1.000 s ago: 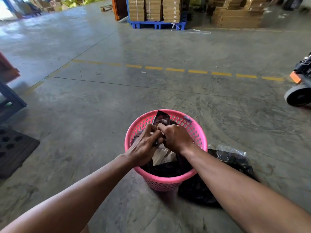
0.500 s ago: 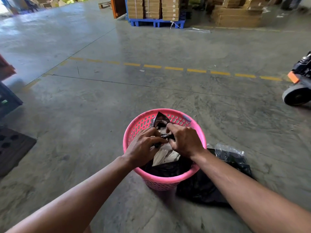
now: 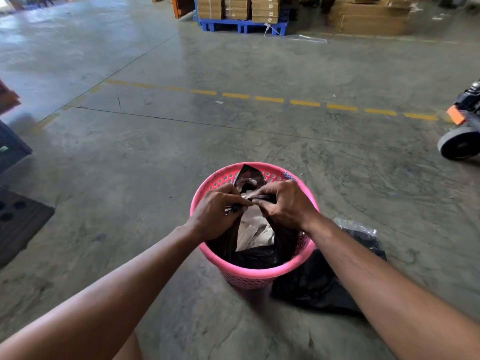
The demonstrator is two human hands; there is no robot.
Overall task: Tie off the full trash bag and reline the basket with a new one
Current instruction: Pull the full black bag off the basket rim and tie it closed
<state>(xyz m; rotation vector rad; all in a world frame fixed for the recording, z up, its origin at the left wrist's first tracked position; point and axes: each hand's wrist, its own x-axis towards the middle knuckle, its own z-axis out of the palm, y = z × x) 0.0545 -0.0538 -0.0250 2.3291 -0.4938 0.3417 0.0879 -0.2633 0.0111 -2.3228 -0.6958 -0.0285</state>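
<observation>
**Both hands pinching the bag's mouth**

Your left hand [image 3: 215,216] and right hand [image 3: 285,203] each pinch the black bag [image 3: 249,258], its mouth facing up, inside the upright pink basket [image 3: 249,278]. A spare bag [image 3: 322,281] lies right of it on concrete floor [image 3: 155,157]; a pallet [image 3: 241,23] stands far off.

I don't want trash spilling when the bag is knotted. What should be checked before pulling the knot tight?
1. Left hand pinching a bag edge: ok.
2. Right hand pinching the opposite edge: ok.
3. Black trash bag mouth closed over the paper waste: not ok, a gap shows.
4. Knot formed: cannot tell.
5. Pink basket upright on the floor: ok.
6. Spare black bag beside the basket: ok.
</observation>
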